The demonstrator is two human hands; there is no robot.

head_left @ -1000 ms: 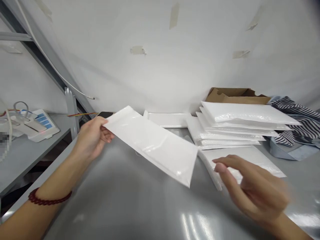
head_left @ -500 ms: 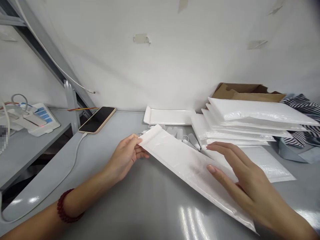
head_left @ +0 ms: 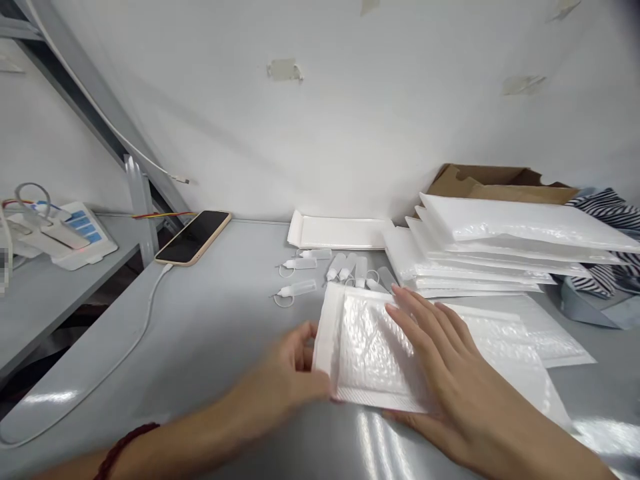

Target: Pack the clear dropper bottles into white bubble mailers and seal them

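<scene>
A white padded bubble mailer (head_left: 375,340) is held slightly tilted over the grey table, its bubbled face up and a flat flap along its left end. My left hand (head_left: 300,377), a little blurred, pinches that left end, thumb near the lower corner. Across the right part lies my right hand (head_left: 445,380), fingers over the top and thumb under the lower edge. More white mailer (head_left: 510,347) shows right of that hand; whether it is the same piece I cannot tell. Several small clear squeeze bottles (head_left: 297,288) with thin tips lie behind the mailer.
A stack of bubble mailers (head_left: 520,223) stands at right before a cardboard box (head_left: 500,193). Striped cloth (head_left: 610,213) lies beside it. Another white mailer (head_left: 340,233) rests by the wall. At left are a phone (head_left: 194,238) on a white cable (head_left: 149,320) and a power strip (head_left: 85,233).
The mailer has turned and now shows its bubbled face. My left hand has moved right and down with its end. My right hand, earlier hovering with spread fingers, now grips it. More bottles are visible.
</scene>
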